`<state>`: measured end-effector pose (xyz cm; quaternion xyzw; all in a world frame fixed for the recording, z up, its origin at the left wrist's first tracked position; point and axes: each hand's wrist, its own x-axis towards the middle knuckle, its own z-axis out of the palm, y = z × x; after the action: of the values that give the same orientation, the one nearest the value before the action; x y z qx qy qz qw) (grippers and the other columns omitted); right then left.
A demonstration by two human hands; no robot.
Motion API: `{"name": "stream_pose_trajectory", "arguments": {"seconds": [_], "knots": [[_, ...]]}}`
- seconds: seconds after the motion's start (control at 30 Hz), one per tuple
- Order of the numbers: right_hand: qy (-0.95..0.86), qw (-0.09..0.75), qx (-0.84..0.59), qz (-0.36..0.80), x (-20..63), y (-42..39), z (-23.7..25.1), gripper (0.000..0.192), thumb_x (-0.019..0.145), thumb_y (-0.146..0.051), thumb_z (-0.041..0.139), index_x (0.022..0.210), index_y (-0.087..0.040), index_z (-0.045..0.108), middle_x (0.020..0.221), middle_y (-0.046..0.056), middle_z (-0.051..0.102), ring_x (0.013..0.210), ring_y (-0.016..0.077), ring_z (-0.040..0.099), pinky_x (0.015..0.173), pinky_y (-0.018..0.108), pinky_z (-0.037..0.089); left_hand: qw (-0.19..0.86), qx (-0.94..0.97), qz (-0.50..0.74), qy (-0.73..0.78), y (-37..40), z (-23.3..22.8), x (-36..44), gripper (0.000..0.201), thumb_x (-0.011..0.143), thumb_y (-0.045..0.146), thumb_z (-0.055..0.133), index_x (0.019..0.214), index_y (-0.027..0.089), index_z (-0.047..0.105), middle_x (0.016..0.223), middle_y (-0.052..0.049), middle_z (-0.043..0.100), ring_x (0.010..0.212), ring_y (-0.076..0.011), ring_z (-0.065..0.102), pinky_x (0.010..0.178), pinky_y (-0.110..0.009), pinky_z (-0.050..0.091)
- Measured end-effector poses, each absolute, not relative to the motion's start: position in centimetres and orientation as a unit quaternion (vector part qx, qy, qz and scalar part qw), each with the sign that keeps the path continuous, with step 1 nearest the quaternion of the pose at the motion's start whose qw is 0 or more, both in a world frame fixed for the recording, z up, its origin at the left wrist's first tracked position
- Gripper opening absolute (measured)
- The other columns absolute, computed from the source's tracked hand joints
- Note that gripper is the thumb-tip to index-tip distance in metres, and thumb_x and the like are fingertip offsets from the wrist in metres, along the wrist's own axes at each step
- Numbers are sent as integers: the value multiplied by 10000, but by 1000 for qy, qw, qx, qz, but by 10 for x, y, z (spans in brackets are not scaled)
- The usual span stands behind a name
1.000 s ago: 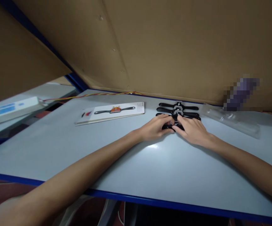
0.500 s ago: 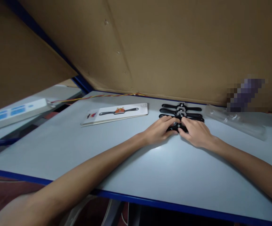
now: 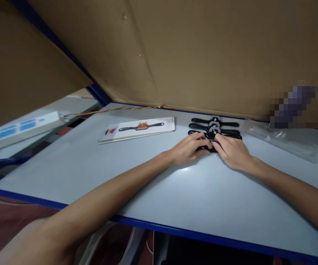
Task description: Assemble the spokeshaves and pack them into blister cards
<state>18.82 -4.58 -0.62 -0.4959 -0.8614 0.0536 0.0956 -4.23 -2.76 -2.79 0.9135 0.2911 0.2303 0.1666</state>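
Resting together on the table (image 3: 153, 184), the left hand (image 3: 188, 149) and right hand (image 3: 232, 151) curl their fingers around the nearest black tool (image 3: 207, 148), gripping it. Just behind that tool lie three more black tools (image 3: 215, 127); left of it, a packaging card (image 3: 136, 129); right of it, a clear plastic sleeve (image 3: 282, 141).

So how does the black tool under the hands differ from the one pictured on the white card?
The black tool under the hands is a real, loose piece, mostly covered by the left hand and right hand; the white card shows only a flat printed picture, untouched and in full view. The tool lies nearest in a row of black tools; the card lies alone to the left. Both rest flat on the table and show the same long two-handled shape.
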Motion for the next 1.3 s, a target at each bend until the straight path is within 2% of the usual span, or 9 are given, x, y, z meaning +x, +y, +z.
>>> {"name": "stream_pose_trajectory", "arguments": {"seconds": [0.3, 0.63, 0.87, 1.07, 1.2, 1.3], "knots": [[-867, 98, -485, 57, 190, -46, -5, 273, 1063, -233, 315, 1001, -216, 579, 934, 83, 738, 790, 238, 642, 658, 357, 289, 161, 917, 223, 288, -27, -30, -44, 296, 1059, 315, 563, 1281, 277, 755, 1082, -89, 614, 995, -241, 580, 906, -416, 516], [-867, 100, -484, 58, 190, -46, -7, 224, 1004, -196, 358, 1008, -210, 582, 984, 84, 740, 801, 228, 619, 667, 360, 274, 141, 926, 201, 287, -27, -28, -44, 342, 1072, 329, 524, 1361, 229, 677, 1082, -104, 615, 1006, -256, 572, 895, -410, 500], [-867, 102, -485, 51, 188, -48, -5, 188, 954, -265, 439, 1043, -206, 593, 981, 91, 747, 791, 234, 610, 667, 360, 273, 167, 918, 221, 282, -29, -23, -43, 320, 1059, 323, 536, 1341, 217, 645, 1068, -97, 646, 1004, -250, 591, 885, -396, 507], [-864, 101, -490, 44, 187, -49, -6, 184, 958, -294, 449, 1042, -210, 589, 946, 86, 742, 776, 234, 606, 650, 353, 257, 173, 907, 235, 303, -29, -24, -43, 207, 1020, 333, 596, 1167, 189, 622, 1037, -83, 663, 953, -232, 589, 855, -379, 504], [-863, 96, -493, 50, 187, -49, -4, 166, 962, -291, 450, 1033, -213, 579, 942, 80, 737, 780, 229, 605, 650, 348, 261, 160, 918, 230, 282, -26, -28, -45, 197, 1050, 347, 567, 1103, 193, 677, 1046, -85, 643, 969, -232, 590, 859, -375, 501], [-862, 97, -494, 56, 187, -48, -4, 154, 955, -304, 452, 1004, -215, 568, 944, 77, 733, 766, 224, 592, 640, 348, 255, 152, 925, 223, 268, -24, -31, -46, 239, 1070, 341, 545, 1166, 217, 726, 1065, -89, 627, 979, -233, 590, 870, -385, 505]]}}
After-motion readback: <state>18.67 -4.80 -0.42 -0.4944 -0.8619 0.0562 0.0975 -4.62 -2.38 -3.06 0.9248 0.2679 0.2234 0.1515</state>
